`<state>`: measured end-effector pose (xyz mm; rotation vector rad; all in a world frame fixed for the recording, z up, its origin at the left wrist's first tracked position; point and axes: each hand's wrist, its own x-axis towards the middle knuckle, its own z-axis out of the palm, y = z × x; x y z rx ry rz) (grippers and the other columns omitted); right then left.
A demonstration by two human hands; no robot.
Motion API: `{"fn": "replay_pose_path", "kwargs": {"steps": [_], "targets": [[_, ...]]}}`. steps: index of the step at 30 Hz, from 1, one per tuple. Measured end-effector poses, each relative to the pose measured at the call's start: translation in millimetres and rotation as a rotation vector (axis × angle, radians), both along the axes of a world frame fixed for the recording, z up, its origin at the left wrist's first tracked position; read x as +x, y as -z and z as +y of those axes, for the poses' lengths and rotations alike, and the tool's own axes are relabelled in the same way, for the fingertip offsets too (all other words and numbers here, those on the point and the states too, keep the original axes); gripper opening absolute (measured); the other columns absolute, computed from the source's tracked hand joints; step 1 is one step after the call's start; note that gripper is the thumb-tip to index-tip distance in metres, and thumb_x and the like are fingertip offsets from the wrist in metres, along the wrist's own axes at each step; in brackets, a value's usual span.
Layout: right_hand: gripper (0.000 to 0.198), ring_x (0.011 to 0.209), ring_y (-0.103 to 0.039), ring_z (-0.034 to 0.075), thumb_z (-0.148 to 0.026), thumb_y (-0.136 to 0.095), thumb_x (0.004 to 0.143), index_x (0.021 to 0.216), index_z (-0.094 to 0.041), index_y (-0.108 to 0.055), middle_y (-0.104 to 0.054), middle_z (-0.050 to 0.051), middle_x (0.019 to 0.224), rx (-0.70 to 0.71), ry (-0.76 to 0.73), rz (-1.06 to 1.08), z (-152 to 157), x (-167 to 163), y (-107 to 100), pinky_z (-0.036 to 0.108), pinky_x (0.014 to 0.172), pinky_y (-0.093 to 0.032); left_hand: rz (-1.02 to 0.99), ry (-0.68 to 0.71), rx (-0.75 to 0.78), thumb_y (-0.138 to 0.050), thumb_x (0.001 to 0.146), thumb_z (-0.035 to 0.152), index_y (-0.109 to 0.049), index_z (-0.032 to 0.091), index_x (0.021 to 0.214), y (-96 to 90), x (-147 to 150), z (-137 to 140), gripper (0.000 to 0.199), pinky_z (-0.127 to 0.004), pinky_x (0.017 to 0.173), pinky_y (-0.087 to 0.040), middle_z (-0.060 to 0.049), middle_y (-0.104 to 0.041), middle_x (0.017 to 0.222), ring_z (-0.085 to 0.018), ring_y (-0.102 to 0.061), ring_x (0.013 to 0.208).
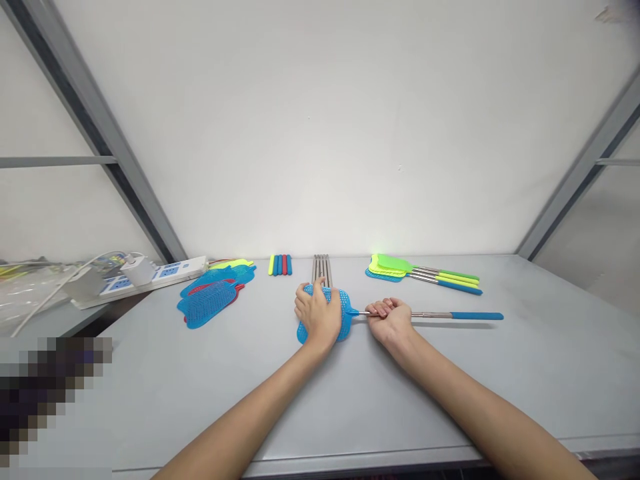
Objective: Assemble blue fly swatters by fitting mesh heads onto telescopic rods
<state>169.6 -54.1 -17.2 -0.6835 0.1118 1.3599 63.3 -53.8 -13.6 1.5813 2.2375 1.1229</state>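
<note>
A blue fly swatter (346,327) with a telescopic metal rod and a blue handle (477,316) lies sideways before me. My left hand (319,312) grips its perforated head from above, fingers curved over it. Closed around the rod, palm partly up, is my right hand (391,320), just right of the head. Directly behind my left hand stand several metal rods (321,267) side by side, their near ends hidden by the hand and swatter head.
Loose swatter heads (210,303) in blue, red and yellow pile up at left. Coloured handle sleeves (280,265) line up near the wall. Several whole swatters (425,273) lie at back right. A power strip (173,271) with plugged adapters sits at the far left.
</note>
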Motion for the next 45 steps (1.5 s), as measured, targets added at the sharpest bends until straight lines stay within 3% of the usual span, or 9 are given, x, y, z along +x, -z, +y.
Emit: {"fn": "replay_pose_path", "kwargs": {"steps": [9, 17, 45], "targets": [[0.023, 0.025, -0.019, 0.005, -0.011, -0.026, 0.070, 0.049, -0.018, -0.017, -0.018, -0.008, 0.030, -0.010, -0.001, 0.001, 0, 0, -1, 0.019, 0.034, -0.021, 0.081, 0.053, -0.005, -0.042, 0.077, 0.036, -0.044, 0.022, 0.118, 5.3, 0, 2, 0.043, -0.037, 0.097, -0.024, -0.012, -0.030, 0.126, -0.026, -0.029, 0.119], [0.023, 0.025, -0.021, 0.005, -0.012, -0.026, 0.071, 0.050, -0.018, -0.019, -0.020, -0.008, 0.030, -0.013, -0.012, -0.005, -1, -2, 0, 0.020, 0.034, -0.023, 0.123, 0.113, -0.092, -0.042, 0.076, 0.036, -0.046, 0.022, 0.114, 10.2, -2, 6, 0.041, -0.037, 0.097, -0.024, -0.012, -0.033, 0.126, -0.026, -0.028, 0.121], [0.023, 0.025, -0.021, 0.006, -0.012, -0.026, 0.070, 0.050, -0.018, -0.018, -0.020, -0.008, 0.029, 0.010, -0.016, -0.027, 0, -3, 1, 0.020, 0.035, -0.023, 0.188, 0.167, -0.097, -0.039, 0.077, 0.038, -0.054, 0.024, 0.102, 12.6, -3, 6, 0.032, -0.038, 0.096, -0.024, -0.008, -0.040, 0.123, -0.026, -0.030, 0.117]]}}
